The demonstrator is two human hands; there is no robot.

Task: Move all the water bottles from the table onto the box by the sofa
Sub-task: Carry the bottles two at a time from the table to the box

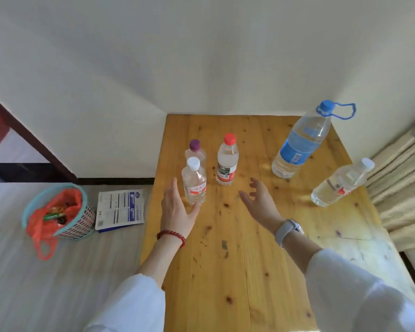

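1. Five water bottles stand upright on the table (237,248), none moved to the box yet — box and sofa are out of view.
2. Nearest the left edge is the white-capped bottle (194,182), with the purple-capped bottle (195,150) just behind it and the red-capped bottle (227,164) just to its right.
3. Toward the far right corner stands the large blue-capped bottle (300,142); the second white-capped bottle (340,183) sits at the right edge.
4. Left hand (177,209) is nearer — its grip apart, fingers straight, thumb touching or almost touching the white-capped bottle's base, the bottle lying just right of the palm.
5. Right hand (261,200) hovers with loose, spread fingers, holding nothing, nearest the red-capped bottle.
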